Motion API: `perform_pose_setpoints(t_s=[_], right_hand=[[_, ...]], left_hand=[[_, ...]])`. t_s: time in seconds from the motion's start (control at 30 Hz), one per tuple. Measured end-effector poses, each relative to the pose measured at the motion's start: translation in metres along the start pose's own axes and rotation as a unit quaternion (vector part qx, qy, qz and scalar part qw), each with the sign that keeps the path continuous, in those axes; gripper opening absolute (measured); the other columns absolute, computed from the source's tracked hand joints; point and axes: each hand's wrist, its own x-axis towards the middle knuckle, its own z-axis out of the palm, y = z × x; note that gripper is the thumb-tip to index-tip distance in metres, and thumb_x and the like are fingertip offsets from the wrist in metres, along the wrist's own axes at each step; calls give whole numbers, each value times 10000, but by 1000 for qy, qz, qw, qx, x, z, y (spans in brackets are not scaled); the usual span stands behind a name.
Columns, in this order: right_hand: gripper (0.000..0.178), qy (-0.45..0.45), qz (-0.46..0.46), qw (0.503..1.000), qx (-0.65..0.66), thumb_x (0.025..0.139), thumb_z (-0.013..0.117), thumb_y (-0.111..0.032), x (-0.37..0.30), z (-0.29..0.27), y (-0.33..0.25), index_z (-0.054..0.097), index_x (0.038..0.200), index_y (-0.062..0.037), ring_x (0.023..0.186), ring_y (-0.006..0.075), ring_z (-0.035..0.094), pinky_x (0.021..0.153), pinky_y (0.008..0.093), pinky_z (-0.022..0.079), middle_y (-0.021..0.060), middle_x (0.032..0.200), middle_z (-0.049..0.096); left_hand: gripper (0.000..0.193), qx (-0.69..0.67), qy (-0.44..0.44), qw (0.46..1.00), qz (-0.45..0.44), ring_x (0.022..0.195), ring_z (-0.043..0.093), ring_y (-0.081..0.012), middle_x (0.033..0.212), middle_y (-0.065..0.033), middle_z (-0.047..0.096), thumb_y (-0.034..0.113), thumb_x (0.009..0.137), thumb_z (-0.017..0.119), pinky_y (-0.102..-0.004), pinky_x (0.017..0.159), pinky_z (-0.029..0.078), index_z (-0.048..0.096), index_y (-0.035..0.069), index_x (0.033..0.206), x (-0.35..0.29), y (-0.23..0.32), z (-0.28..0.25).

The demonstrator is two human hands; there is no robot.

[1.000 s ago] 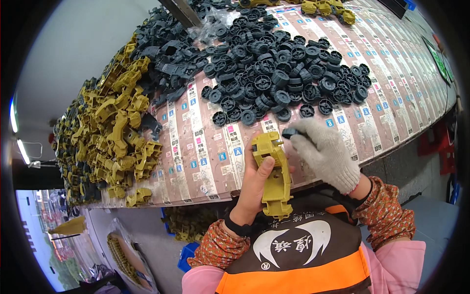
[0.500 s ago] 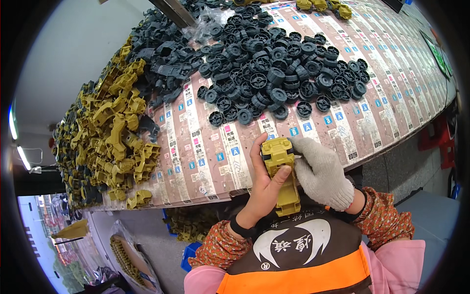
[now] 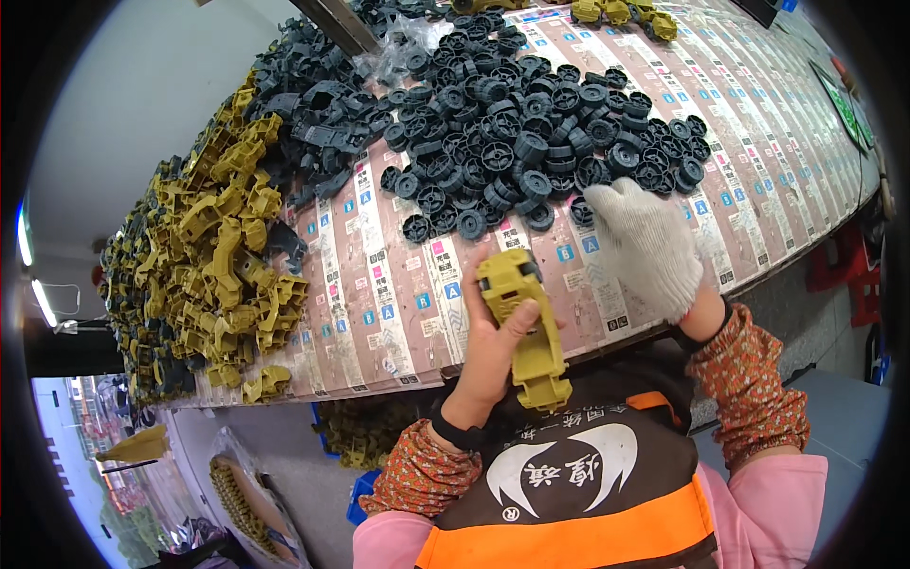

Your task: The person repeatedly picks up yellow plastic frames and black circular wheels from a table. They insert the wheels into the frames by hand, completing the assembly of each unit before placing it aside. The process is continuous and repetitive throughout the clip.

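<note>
My bare left hand [image 3: 491, 356] is closed round an olive-yellow toy vehicle body [image 3: 536, 346], thumb across its upper face. The body is held upright lengthwise over the table's near edge, and a dark wheel [image 3: 529, 269] shows at its far end. My right hand [image 3: 649, 248], in a pale knitted glove, reaches over the near edge of a pile of dark toy wheels [image 3: 498, 156]. One loose wheel [image 3: 581, 211] lies right beside its fingertips. The fingers point down and are partly hidden behind the glove, so their grip does not show.
Left of the wheels lie heaps of olive-yellow plastic parts [image 3: 223, 247] and dark vehicle parts [image 3: 327, 119]. A metal post [image 3: 336, 26] rises at the back. Several yellow toy vehicles [image 3: 621, 13] stand at the far edge. Below the table is a blue crate [image 3: 363, 495].
My right hand has left the vehicle body and moved up and right to the wheels. My left hand has shifted slightly left with the body, which has tilted.
</note>
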Motion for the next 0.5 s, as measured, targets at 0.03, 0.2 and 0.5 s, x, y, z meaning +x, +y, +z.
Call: perform_pose_setpoints(t_s=[0.03, 0.2, 0.5], right_hand=[[207, -19, -6, 999, -26, 871, 680, -77, 6, 1, 2, 660, 1078, -79, 878, 355, 716, 725, 470, 587, 150, 941, 649], [258, -61, -64, 992, -85, 851, 687, -58, 16, 2, 1, 635, 1104, -73, 946, 347, 699, 720, 458, 584, 153, 1038, 635], [268, -19, -59, 997, 45, 857, 724, -56, -6, 14, -10, 649, 1114, -46, 937, 366, 684, 799, 454, 554, 139, 969, 669]], left_hand=[[842, -11, 8, 1000, -20, 1071, 695, -275, 1304, -113, 581, 163, 1025, 716, -425, 832, 655, 171, 275, 1658, 0, 5, -3], [806, -72, 23, 996, -40, 1040, 723, -293, 1255, -125, 616, 204, 1051, 683, -402, 832, 648, 170, 252, 1671, 1, 8, -19], [432, -59, 82, 994, 29, 1063, 723, -233, 1193, -109, 664, 271, 1055, 683, -335, 793, 640, 491, 79, 1391, 3, 5, -11]])
